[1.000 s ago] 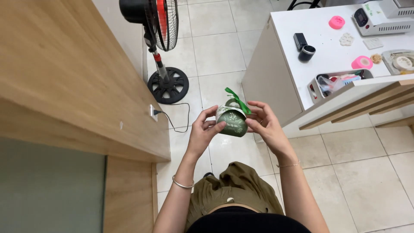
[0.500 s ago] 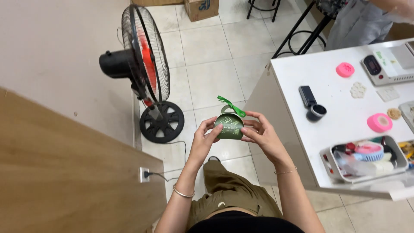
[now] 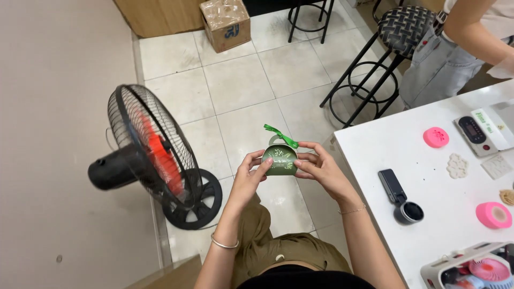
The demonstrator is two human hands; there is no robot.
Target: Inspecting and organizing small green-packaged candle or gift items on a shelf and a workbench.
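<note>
Tiled floor (image 3: 241, 80) is filling most of the view, beige wall running down the left. Fan (image 3: 152, 160) is standing on the floor left of the hands, cage facing right, red blades inside, round base just beside the person's left knee. Cardboard box (image 3: 226, 22) is sitting at the far wall. Two black stools (image 3: 375, 59) are standing ahead on the right, between the hands and a second person (image 3: 460, 48) at the top-right corner.

White tabletop (image 3: 428, 176) is taking up the right side, its corner near the right hand. On it: black phone mount (image 3: 399, 195), pink disc (image 3: 436, 137), pink tape roll (image 3: 493, 215), a small device with a screen (image 3: 476, 131), white snowflake-shaped piece (image 3: 458, 166), tray (image 3: 455, 267) at the bottom edge.

Gift box (image 3: 280, 159) is being held in mid-air over the floor, in front of the body, clear of the tabletop and fan. Small, dark green, arched top, leaf print facing the camera. It is sitting upright, long axis roughly vertical, slightly tilted. Green ribbon (image 3: 281, 135) is sticking out of the top, trailing up-left and away.

Left hand (image 3: 250, 174): grip pinching the box's left side, thumb on the front face. Right hand (image 3: 321, 168): grip closed on the right side, fingers wrapping behind. Nothing is blocking either hand.
</note>
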